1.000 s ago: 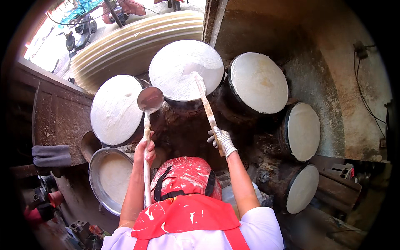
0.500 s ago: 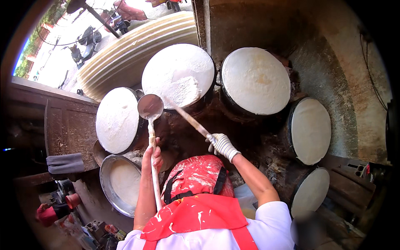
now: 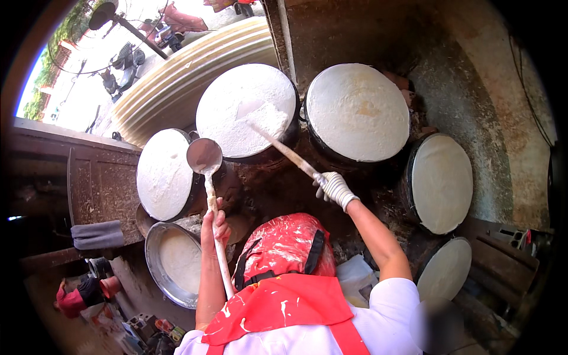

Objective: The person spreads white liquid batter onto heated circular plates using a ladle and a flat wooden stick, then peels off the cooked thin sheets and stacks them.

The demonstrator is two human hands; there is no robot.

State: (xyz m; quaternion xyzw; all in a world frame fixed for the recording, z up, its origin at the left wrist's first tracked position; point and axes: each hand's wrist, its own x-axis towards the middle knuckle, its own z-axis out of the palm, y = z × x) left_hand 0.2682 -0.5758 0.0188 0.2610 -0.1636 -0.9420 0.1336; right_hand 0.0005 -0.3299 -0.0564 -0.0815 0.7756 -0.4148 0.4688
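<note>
My left hand (image 3: pixel 216 229), bare, is closed around the pale handle of a long ladle (image 3: pixel 204 155). White residue coats the ladle near the bowl, which hangs between the far-left and far-middle pots. My right hand (image 3: pixel 335 190), in a striped white glove, grips a long wooden stick (image 3: pixel 284 149). Its far end touches or hovers just over the thick white layer (image 3: pixel 236 89) that covers the far-middle pot; the surface is rough and scraped around that end. Whether the stick ends in a blade is hidden.
White-topped pots curve around me: one at left (image 3: pixel 164 171), one far right (image 3: pixel 358 112), two on the right (image 3: pixel 442 183), (image 3: pixel 445 269). Near my left arm stands a metal basin (image 3: pixel 155 269) of whitish contents. A grey cloth (image 3: pixel 97 235) lies on a ledge; a red splattered apron (image 3: pixel 284 245) covers my front.
My right hand and the stick have shifted right and slightly away, the stick's far end moving across the white layer. The ladle bowl has drifted slightly left, still in my left hand.
</note>
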